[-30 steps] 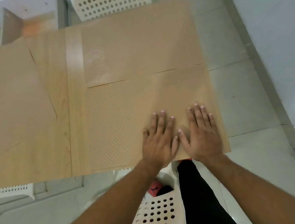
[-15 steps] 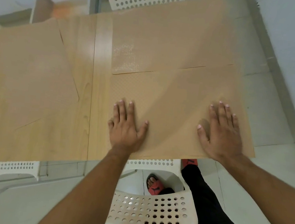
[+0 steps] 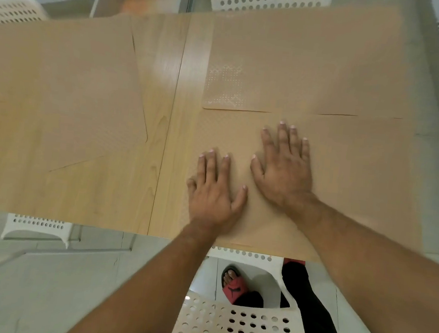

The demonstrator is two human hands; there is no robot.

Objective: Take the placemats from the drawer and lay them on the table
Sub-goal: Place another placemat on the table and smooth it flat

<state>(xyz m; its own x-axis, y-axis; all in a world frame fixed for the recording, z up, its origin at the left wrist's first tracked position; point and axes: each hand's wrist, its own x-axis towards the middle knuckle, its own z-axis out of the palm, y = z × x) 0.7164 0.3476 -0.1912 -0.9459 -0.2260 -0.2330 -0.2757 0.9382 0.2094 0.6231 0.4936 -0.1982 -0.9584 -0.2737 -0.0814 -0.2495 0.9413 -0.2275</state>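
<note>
Two flat hands (image 3: 214, 195) (image 3: 283, 169) on a tan, dot-textured placemat (image 3: 357, 183).

both hands flat, left hand (image 3: 214, 195) and right hand (image 3: 284, 169), on near placemat (image 3: 357, 183) atop table (image 3: 154, 81)

I saw both forearms bare, no sleeves, watch or rings on the left hand (image 3: 214, 192) or the right hand (image 3: 284, 169). Below the table (image 3: 148, 123) edge I wore black trousers (image 3: 314, 312) and a red slide sandal (image 3: 234, 289) with a black logo, toes showing.
</note>
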